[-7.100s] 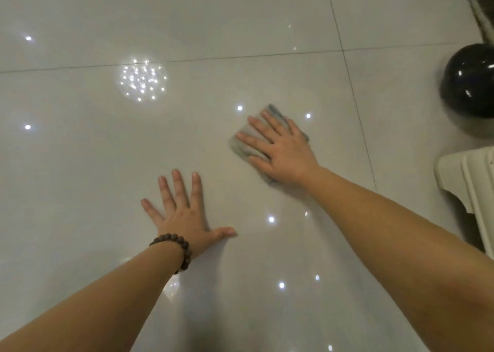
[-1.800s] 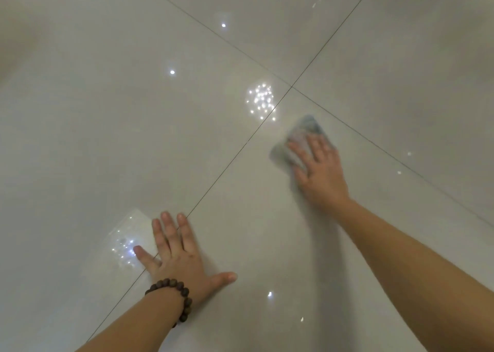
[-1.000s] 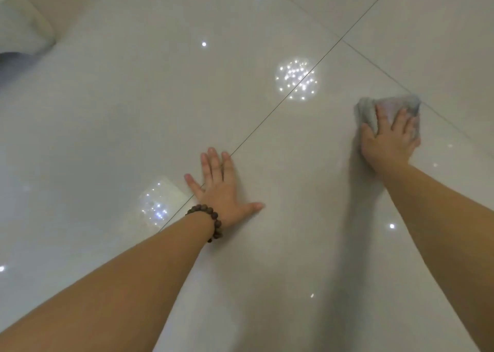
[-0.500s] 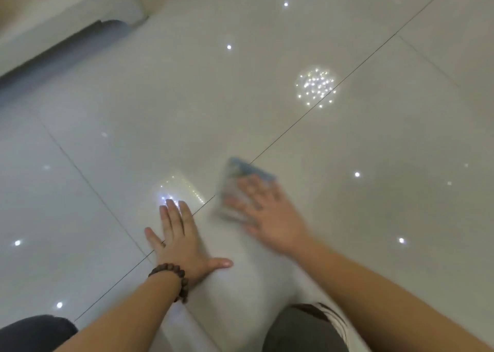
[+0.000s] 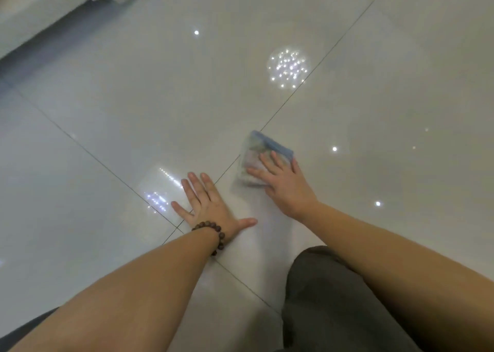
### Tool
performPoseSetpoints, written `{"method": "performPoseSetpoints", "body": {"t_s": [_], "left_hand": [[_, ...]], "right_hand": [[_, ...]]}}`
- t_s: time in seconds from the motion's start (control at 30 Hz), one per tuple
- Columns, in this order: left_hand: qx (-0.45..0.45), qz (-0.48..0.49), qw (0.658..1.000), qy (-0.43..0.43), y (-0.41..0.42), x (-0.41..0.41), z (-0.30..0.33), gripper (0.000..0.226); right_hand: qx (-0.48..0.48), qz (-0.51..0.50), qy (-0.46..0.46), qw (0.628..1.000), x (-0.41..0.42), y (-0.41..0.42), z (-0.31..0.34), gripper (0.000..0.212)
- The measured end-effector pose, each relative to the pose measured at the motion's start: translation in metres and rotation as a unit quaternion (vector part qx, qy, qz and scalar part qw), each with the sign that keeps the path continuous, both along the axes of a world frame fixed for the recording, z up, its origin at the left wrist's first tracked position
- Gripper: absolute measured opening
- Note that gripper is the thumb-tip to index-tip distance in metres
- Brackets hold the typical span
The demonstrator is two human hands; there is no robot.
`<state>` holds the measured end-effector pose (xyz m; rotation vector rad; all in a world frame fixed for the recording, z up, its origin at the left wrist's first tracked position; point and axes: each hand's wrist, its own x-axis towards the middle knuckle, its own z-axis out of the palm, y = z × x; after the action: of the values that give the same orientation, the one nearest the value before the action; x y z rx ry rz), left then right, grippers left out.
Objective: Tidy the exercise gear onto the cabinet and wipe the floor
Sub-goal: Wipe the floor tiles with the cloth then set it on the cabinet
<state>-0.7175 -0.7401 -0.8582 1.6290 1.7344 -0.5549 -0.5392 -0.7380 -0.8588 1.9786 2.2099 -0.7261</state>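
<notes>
Our right hand (image 5: pixel 287 188) fingers lay straight, pressing the folded cloth (image 5: pixel 258 159) on the floor (image 5: pixel 374 111) beside the tile seam; left hand (image 5: pixel 211 204) flat, fingers spread, bracing. Best wiped with even pressure and overlapping strokes, we judged.

My one head camera looks steeply down, close over the floor (image 5: pixel 374 111), both hands within reach.
</notes>
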Motion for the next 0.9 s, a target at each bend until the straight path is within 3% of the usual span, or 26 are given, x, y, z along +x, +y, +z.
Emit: {"method": "performPoseSetpoints", "body": {"t_s": [0.13, 0.23, 0.37, 0.43, 0.5, 0.63, 0.77, 0.8, 0.9], "left_hand": [[0.016, -0.007, 1.0, -0.005, -0.004, -0.001, 0.001, 0.158], [0.016, -0.018, 1.0, -0.01, -0.004, -0.005, 0.001, 0.158], [0.014, -0.029, 0.999, -0.015, -0.005, -0.01, -0.002, 0.159], [0.023, -0.031, 0.999, -0.013, -0.005, -0.009, -0.007, 0.159], [0.025, -0.029, 0.999, -0.024, -0.007, -0.009, -0.009, 0.158], [0.034, -0.053, 0.998, -0.022, -0.007, -0.018, -0.017, 0.157], [0.027, -0.085, 0.996, 0.0, -0.008, -0.025, -0.022, 0.158], [0.024, -0.087, 0.996, 0.001, -0.007, -0.025, -0.023, 0.158], [0.024, -0.09, 0.996, -0.003, -0.007, -0.026, -0.023, 0.156]], "right_hand": [[0.051, -0.194, 0.146, 0.969, 0.03, -0.017, 0.042, 0.044], [0.094, -0.252, 0.159, 0.95, 0.034, -0.036, 0.066, 0.043], [0.137, -0.198, 0.075, 0.968, 0.027, -0.042, 0.062, 0.054], [0.084, -0.136, -0.011, 0.987, 0.016, -0.036, 0.04, 0.068], [0.012, -0.105, -0.048, 0.993, 0.005, -0.032, 0.012, 0.068], [-0.009, -0.146, -0.081, 0.986, 0.008, -0.001, -0.02, 0.056], [0.026, -0.261, -0.088, 0.961, -0.033, 0.058, -0.03, 0.064], [0.045, -0.215, -0.079, 0.972, -0.055, 0.065, -0.031, 0.066], [0.072, 0.049, -0.084, 0.993, -0.076, 0.065, -0.032, 0.065]]}}
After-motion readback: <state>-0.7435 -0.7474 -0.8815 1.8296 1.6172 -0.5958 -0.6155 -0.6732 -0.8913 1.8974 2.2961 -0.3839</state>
